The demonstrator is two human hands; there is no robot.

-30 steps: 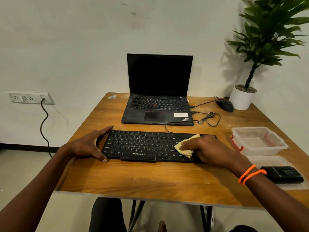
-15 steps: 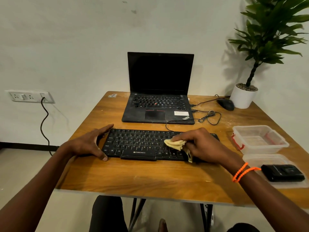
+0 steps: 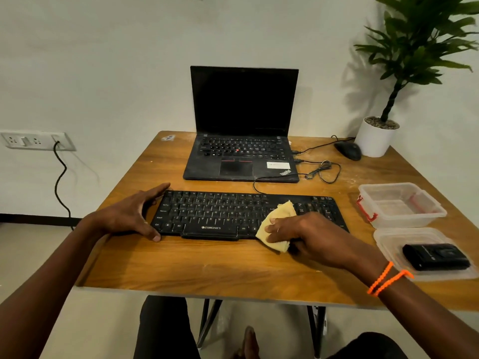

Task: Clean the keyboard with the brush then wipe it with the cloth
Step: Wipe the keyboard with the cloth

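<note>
Right hand (image 3: 307, 235) presses cloth (image 3: 276, 224) on keyboard (image 3: 220, 211); left hand (image 3: 132, 215) braces it

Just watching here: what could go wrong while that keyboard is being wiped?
1. The yellow cloth hangs over the keyboard front edge; it might snag keys there.
2. Only the left hand steadies one end, so the right hand could skew the keyboard.
3. The keyboard's cable could tug at the laptop.

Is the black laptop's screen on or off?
It looks off. The open black laptop at the back of the wooden table shows a wholly dark screen, with no picture or glow.
</note>
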